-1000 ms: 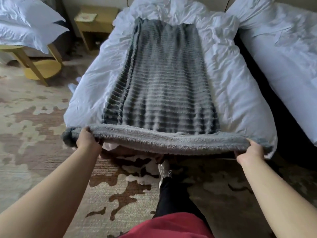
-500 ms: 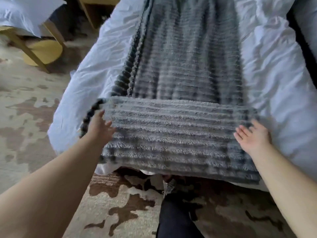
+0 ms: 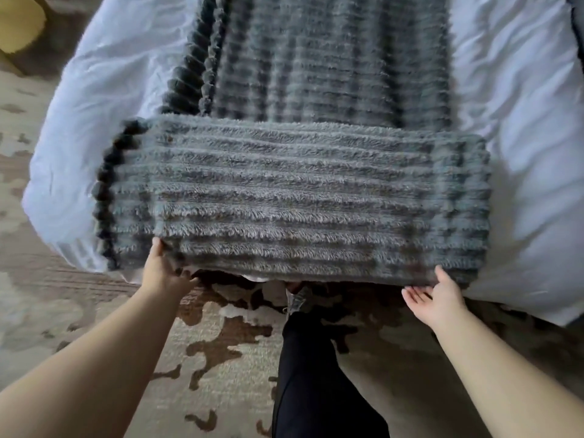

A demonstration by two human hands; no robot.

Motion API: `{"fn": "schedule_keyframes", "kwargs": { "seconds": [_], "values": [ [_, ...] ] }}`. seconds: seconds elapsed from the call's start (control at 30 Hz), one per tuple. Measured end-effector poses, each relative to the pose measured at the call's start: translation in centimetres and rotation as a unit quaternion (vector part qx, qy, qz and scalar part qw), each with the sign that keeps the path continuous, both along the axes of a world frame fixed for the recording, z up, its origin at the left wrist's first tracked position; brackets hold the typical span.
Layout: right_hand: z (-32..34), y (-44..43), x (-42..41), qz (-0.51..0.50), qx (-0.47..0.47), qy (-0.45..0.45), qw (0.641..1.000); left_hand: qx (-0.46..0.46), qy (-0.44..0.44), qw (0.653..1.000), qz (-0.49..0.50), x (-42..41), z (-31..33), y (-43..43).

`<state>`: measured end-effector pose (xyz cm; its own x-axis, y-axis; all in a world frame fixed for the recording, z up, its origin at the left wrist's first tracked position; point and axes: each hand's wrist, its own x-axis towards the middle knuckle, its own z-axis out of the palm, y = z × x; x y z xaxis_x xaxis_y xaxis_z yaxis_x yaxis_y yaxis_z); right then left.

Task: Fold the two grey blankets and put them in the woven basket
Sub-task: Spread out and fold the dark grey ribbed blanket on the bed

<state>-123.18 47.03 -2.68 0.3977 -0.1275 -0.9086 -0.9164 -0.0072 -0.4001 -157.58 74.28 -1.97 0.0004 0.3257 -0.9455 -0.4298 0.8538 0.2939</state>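
Note:
A grey ribbed blanket [image 3: 316, 74] lies lengthwise on the white bed. Its near end is folded over into a wide band [image 3: 297, 197] across the foot of the bed. A darker ribbed edge [image 3: 186, 77] shows along the blanket's left side. My left hand [image 3: 164, 270] grips the band's near edge at the left, thumb on top and fingers underneath. My right hand [image 3: 436, 295] is at the near edge on the right, palm up with straight fingers, its thumb touching the fold. The woven basket is out of view.
The white duvet [image 3: 94, 105] spreads on both sides of the blanket and hangs over the foot of the bed. A patterned brown and beige carpet [image 3: 221, 343] lies below, with my leg in black [image 3: 309, 368] and a shoe on it. Part of a yellow chair [image 3: 19, 20] shows at top left.
The lifted near end was laid over onto the blanket as a folded band. Both hands then came back from the top of the band to its near edge. The view moved closer.

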Motion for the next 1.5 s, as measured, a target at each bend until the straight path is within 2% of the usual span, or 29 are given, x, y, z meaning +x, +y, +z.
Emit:
{"fn": "schedule_keyframes", "kwargs": {
  "seconds": [0.2, 0.37, 0.53, 0.67, 0.8, 0.97, 1.13, 1.27, 1.5],
  "values": [
    [-0.7, -0.8, 2.1, -0.077, 0.080, -0.029, 0.993, 0.014, -0.084, 0.990, 0.115, 0.0, -0.2, 0.8],
    [1.6, 0.0, 2.7, -0.045, 0.132, -0.035, 0.990, 0.079, -0.102, 0.988, 0.088, 0.4, 2.9, 1.7],
    [6.5, -0.7, 4.3, -0.047, 0.100, -0.115, 0.987, 0.179, -0.130, 0.972, 0.086, -0.1, 7.6, 2.9],
    [11.5, -2.0, 4.1, -0.047, 0.121, -0.167, 0.977, 0.224, -0.151, 0.961, 0.065, -1.5, 12.6, 2.3],
    [15.7, -4.1, 1.4, -0.055, 0.138, -0.190, 0.970, 0.229, -0.155, 0.958, 0.070, -3.4, 17.2, 0.2],
    [18.8, -8.5, -3.4, -0.062, 0.156, -0.213, 0.962, 0.237, -0.125, 0.962, 0.050, -7.4, 20.1, -4.1],
    [16.5, -16.1, -10.3, -0.078, 0.121, -0.165, 0.976, 0.213, -0.095, 0.972, 0.012, -14.1, 18.2, -11.4],
    [14.3, -21.6, -16.0, -0.071, 0.092, -0.122, 0.986, 0.154, -0.067, 0.986, 0.010, -19.1, 15.6, -17.1],
    [13.6, -24.7, -18.8, -0.063, 0.058, -0.100, 0.991, 0.101, -0.040, 0.994, -0.004, -21.1, 14.4, -20.9]
  ]
}}
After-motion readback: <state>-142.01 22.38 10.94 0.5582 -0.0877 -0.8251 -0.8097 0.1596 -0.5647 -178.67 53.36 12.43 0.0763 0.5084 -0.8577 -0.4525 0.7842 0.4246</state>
